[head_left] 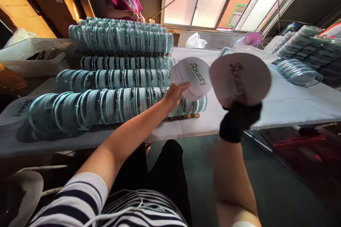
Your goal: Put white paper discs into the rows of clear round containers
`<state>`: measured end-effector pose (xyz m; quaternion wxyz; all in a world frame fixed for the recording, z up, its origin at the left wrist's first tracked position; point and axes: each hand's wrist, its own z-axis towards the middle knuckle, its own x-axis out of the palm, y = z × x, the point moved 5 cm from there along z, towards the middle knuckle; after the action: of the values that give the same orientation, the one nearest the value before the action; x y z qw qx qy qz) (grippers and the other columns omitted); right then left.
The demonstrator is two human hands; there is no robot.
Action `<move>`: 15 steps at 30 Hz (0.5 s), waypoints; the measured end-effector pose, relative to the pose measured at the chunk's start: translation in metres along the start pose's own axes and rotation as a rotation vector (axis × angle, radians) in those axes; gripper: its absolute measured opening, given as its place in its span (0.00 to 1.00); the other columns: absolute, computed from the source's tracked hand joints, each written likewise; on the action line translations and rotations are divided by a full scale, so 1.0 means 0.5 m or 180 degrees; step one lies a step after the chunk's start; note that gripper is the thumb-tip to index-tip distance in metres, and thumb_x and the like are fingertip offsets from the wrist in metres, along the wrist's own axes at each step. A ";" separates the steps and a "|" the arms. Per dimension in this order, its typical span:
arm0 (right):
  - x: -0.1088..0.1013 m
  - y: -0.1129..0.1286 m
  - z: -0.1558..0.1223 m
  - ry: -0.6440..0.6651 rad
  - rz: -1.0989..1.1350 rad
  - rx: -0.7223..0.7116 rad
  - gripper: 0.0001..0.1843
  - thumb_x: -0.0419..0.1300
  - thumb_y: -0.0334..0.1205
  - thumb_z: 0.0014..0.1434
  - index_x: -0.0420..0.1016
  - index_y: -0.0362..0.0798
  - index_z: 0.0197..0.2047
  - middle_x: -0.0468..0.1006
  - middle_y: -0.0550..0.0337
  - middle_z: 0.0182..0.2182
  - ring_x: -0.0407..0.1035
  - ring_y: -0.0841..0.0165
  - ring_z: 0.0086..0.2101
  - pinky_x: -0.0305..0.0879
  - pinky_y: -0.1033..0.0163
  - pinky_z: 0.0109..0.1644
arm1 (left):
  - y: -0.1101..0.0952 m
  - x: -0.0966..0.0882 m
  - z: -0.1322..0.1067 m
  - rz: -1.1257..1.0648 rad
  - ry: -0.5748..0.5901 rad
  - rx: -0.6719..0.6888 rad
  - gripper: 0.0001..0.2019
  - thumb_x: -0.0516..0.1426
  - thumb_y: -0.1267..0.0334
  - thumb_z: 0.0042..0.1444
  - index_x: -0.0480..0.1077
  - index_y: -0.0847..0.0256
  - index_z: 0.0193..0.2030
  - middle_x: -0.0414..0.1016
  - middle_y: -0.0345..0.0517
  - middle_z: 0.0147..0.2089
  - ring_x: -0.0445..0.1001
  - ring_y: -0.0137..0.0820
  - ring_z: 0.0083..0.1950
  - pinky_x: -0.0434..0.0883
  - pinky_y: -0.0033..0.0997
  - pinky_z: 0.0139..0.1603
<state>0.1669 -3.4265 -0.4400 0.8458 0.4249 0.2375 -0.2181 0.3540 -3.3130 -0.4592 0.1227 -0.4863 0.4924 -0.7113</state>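
Note:
My bare left hand [174, 95] is closed around the edge of a stack of round white cards [193, 65], its thumb lying on the top one. Dark lettering like "Sbeaury" is printed on that card. In a black glove, my right hand [241, 118] grips the lower edge of a single round card [253, 74] with similar lettering, raised above the table and slightly blurred. The glove's fingers are partly hidden by the card. Just beyond my left hand lies a row of clear round plastic pieces with teal rims [106, 104], standing on edge against one another.
More rows of these pieces [119, 39] are piled behind on the white-covered table [293, 103]. A white plastic basket [53, 67] stands at left. Stacked clear pieces [299, 71] sit at right. Across the table is a person in a pink shirt [125, 1].

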 end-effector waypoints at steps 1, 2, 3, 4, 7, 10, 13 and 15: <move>-0.025 -0.023 -0.010 -0.0087 0.0039 -0.0002 0.25 0.48 0.48 0.62 0.70 0.35 0.51 0.76 0.33 0.43 0.72 0.51 0.43 0.66 0.56 0.41 | -0.010 -0.002 0.012 -0.0140 -0.0053 0.0028 0.15 0.65 0.70 0.44 0.78 0.58 0.41 0.82 0.42 0.38 0.77 0.39 0.53 0.67 0.42 0.63; -0.042 -0.042 -0.024 0.0105 -0.0008 -0.0110 0.24 0.49 0.52 0.61 0.72 0.39 0.46 0.77 0.37 0.37 0.72 0.52 0.38 0.64 0.57 0.36 | -0.019 -0.003 0.025 -0.0271 -0.0084 0.0061 0.16 0.65 0.71 0.45 0.77 0.57 0.43 0.82 0.42 0.40 0.77 0.38 0.55 0.66 0.42 0.64; -0.055 -0.058 -0.041 0.0314 -0.0121 -0.0264 0.24 0.50 0.55 0.60 0.72 0.43 0.41 0.77 0.41 0.33 0.72 0.54 0.34 0.61 0.58 0.33 | -0.025 -0.003 0.039 -0.0382 -0.0081 0.0079 0.16 0.64 0.71 0.46 0.77 0.57 0.44 0.82 0.42 0.41 0.76 0.38 0.57 0.65 0.42 0.65; -0.061 -0.067 -0.060 0.0577 -0.0311 -0.0486 0.24 0.49 0.58 0.61 0.72 0.45 0.37 0.76 0.44 0.29 0.71 0.55 0.30 0.58 0.58 0.30 | -0.026 -0.003 0.053 -0.0468 -0.0048 0.0062 0.15 0.64 0.71 0.48 0.77 0.57 0.44 0.82 0.42 0.43 0.75 0.38 0.58 0.64 0.43 0.65; -0.047 -0.060 -0.099 0.1072 -0.0865 -0.1006 0.23 0.43 0.54 0.65 0.70 0.46 0.35 0.74 0.46 0.27 0.68 0.59 0.26 0.53 0.60 0.29 | -0.012 -0.006 0.081 -0.0603 -0.0006 -0.0133 0.13 0.63 0.72 0.50 0.76 0.58 0.44 0.82 0.43 0.46 0.73 0.38 0.61 0.63 0.44 0.66; 0.031 -0.018 -0.101 0.1767 -0.1065 -0.1139 0.19 0.43 0.46 0.67 0.70 0.45 0.44 0.77 0.47 0.31 0.69 0.61 0.27 0.51 0.61 0.29 | 0.008 -0.018 0.086 -0.0660 -0.0094 -0.0240 0.13 0.63 0.72 0.50 0.76 0.59 0.44 0.82 0.43 0.44 0.73 0.38 0.61 0.65 0.42 0.66; 0.114 0.027 -0.090 0.2299 -0.1361 -0.1243 0.20 0.44 0.45 0.69 0.66 0.44 0.55 0.79 0.46 0.36 0.72 0.61 0.31 0.49 0.62 0.30 | 0.013 -0.026 0.081 -0.0690 -0.0064 -0.0216 0.13 0.64 0.73 0.50 0.76 0.59 0.44 0.82 0.44 0.43 0.74 0.39 0.60 0.66 0.41 0.65; 0.141 0.045 -0.082 0.2249 -0.1501 -0.1326 0.22 0.43 0.48 0.70 0.64 0.43 0.57 0.79 0.47 0.37 0.73 0.61 0.32 0.46 0.62 0.29 | 0.013 -0.030 0.081 -0.0707 -0.0082 -0.0214 0.12 0.64 0.73 0.50 0.77 0.59 0.43 0.82 0.44 0.43 0.74 0.39 0.60 0.67 0.42 0.64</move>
<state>0.2267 -3.3923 -0.4893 0.7078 0.2288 0.6395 -0.1940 0.3920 -3.3300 -0.4715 0.0331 -0.5508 0.4575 -0.6973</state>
